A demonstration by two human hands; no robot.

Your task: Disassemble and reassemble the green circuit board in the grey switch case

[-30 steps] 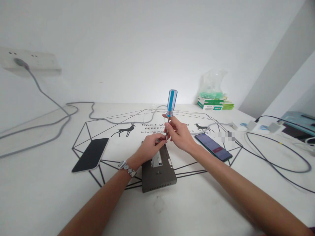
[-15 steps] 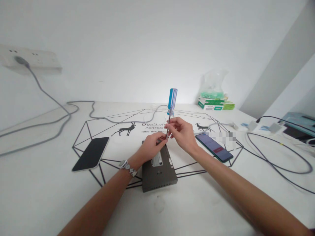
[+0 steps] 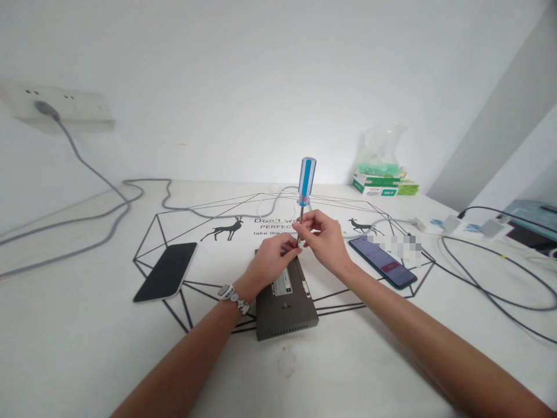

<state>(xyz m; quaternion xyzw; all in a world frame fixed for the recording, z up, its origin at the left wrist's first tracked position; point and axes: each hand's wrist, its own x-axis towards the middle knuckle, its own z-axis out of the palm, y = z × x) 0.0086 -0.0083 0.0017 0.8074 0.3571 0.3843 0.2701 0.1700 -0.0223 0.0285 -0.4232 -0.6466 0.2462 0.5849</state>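
Note:
A screwdriver [image 3: 307,181] with a clear and blue striped handle stands nearly upright over the far end of a dark grey flat box [image 3: 296,313]. My right hand [image 3: 324,237] pinches its metal shaft between thumb and fingers, below the handle. Around the lower end of the shaft, the thumb and fingers of my left hand [image 3: 275,258] are closed, and that hand rests over the box's far part. The screwdriver's tip is hidden by my fingers. On the box's upper face are a white label [image 3: 282,283] and a small slot; vent holes line the near edge.
A black-screened phone [image 3: 167,271] lies left of the box, and a lit phone [image 3: 383,261] lies to the right. Grey cable [image 3: 126,203] runs from the wall socket [image 3: 65,104]. White power adapters [image 3: 461,225] and black cable [image 3: 522,267] sit at right. Boxes [image 3: 376,183] stand against the wall.
The screwdriver has turned about its long axis; a blue stripe now faces me on the handle. Both hands keep about the same hold. The whole view has shifted slightly.

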